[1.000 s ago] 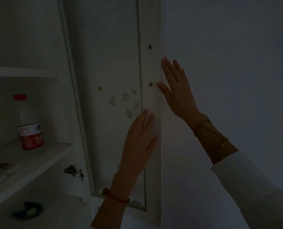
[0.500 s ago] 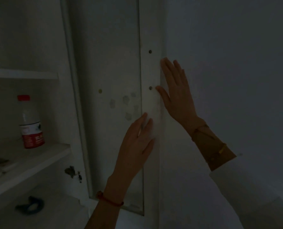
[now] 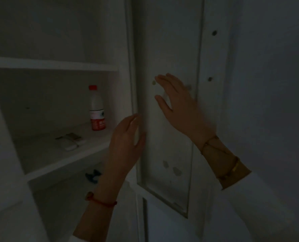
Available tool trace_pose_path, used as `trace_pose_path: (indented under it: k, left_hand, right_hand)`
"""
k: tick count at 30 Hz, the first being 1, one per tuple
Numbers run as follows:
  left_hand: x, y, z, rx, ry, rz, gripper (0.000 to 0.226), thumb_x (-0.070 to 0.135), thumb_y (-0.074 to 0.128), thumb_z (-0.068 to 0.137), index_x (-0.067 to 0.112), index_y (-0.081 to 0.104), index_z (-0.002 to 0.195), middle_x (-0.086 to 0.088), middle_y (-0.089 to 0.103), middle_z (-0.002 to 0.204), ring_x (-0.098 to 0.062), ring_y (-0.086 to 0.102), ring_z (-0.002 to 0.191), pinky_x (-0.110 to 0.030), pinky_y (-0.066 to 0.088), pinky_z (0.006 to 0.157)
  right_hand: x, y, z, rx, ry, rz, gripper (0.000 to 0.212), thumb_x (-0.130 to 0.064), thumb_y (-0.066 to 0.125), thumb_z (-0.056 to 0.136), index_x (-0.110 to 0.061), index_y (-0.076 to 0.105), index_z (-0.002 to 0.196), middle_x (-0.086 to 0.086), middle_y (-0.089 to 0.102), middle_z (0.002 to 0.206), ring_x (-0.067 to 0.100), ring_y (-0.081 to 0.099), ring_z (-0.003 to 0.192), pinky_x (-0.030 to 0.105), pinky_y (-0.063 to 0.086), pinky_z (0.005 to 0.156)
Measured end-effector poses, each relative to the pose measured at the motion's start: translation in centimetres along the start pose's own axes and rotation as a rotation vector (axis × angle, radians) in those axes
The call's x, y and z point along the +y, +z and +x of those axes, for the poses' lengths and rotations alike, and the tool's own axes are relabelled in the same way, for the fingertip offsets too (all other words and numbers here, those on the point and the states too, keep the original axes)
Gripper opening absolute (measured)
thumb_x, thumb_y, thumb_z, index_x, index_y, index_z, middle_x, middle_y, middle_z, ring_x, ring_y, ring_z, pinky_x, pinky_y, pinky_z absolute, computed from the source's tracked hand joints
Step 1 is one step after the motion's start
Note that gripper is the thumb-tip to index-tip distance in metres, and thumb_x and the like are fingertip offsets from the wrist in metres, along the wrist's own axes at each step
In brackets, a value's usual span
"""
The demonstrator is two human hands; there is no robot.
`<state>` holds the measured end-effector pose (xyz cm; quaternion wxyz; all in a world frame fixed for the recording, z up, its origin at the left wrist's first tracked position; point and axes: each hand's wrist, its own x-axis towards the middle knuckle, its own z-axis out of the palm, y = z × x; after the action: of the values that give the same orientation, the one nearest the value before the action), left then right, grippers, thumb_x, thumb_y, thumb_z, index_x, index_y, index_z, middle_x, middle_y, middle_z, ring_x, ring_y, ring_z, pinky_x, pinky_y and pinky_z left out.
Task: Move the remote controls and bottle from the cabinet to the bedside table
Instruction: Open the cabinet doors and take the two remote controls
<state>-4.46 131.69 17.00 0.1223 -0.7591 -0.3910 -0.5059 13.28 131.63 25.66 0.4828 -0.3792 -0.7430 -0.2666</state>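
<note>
White painted wood fills the view, and both your hands are up against the open cabinet door (image 3: 164, 137). Your right hand (image 3: 180, 109) is spread, fingers apart and curled slightly, holding nothing, in front of the door's recessed panel; whether the fingertips touch it, I cannot tell in this dim, blurred light. Your left hand (image 3: 126, 142) is open too, fingers loosely together, empty, at the door's hinge-side edge, lower than the right hand. A red cord bracelet (image 3: 101, 200) circles the left wrist; beaded and gold-toned bands (image 3: 232, 168) sit on the right wrist above a white sleeve (image 3: 260, 206).

Left of the door, inside the cabinet, the bottle (image 3: 96, 109) stands upright on the middle shelf (image 3: 61, 165), red cap on top, red label low on its body, near the shelf's door-side end. The remote controls (image 3: 70, 141) lie flat on the same shelf, further from the door than the bottle and closer to the front edge, two pale bodies side by side and touching. Below that shelf, a small blue object (image 3: 92, 175) rests in the lower compartment, partly hidden behind your left forearm.
</note>
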Motion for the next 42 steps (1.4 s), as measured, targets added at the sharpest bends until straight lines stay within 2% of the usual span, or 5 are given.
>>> trace_pose_path:
  k: [17,24,27,31,42]
  left_hand:
    - [-14.7,-8.2,-2.8,-0.127,-0.662,0.458,0.04,0.025,0.06,0.09,0.006,0.058,0.125,-0.016,0.057,0.129,-0.035,0.054,0.115,-0.036,0.043,0.094]
    - [-20.4,-7.0,-1.3,-0.27,-0.933,0.599,0.049,0.042,0.044,0.096,-0.001,0.06,0.116,-0.023,0.054,0.125,-0.036,0.05,0.117,-0.04,0.04,0.098]
    - [-21.5,-6.7,-0.5,-0.303,-0.986,0.644,0.054,0.044,0.038,0.098,-0.002,0.058,0.12,-0.024,0.047,0.133,-0.036,0.045,0.123,-0.039,0.037,0.101]
    - [-23.2,-6.1,0.0,-0.334,-1.04,0.579,0.055,0.048,0.043,0.096,0.001,0.058,0.119,-0.021,0.051,0.129,-0.034,0.05,0.119,-0.037,0.04,0.096]
    - [-22.8,-6.1,0.9,-0.15,-1.158,0.407,0.047,0.039,0.063,0.087,0.001,0.062,0.114,-0.015,0.064,0.121,-0.028,0.058,0.113,-0.026,0.042,0.076]
  right_hand:
    - [-8.5,22.4,1.0,-0.41,0.083,0.494,0.02,-0.02,0.049,0.095,-0.011,0.053,0.077,0.007,0.056,0.079,0.022,0.052,0.073,0.038,0.046,0.067]
    - [-10.4,30.0,2.6,-0.736,0.126,0.49,0.038,-0.026,0.049,0.097,0.006,0.058,0.115,0.021,0.061,0.116,0.032,0.058,0.104,0.042,0.048,0.089]
    - [-11.0,32.5,3.0,-0.817,0.177,0.452,0.027,-0.023,0.05,0.095,0.001,0.059,0.088,0.014,0.058,0.095,0.03,0.057,0.095,0.035,0.048,0.07]
    - [-11.2,34.5,3.5,-0.868,0.193,0.407,0.043,-0.026,0.049,0.095,-0.018,0.03,0.057,-0.003,0.036,0.065,0.016,0.042,0.063,0.022,0.019,0.045]
    - [-11.2,34.5,4.7,-0.891,0.281,0.532,0.048,-0.022,0.053,0.094,-0.013,0.036,0.05,0.0,0.038,0.053,0.008,0.033,0.048,0.015,0.032,0.035]
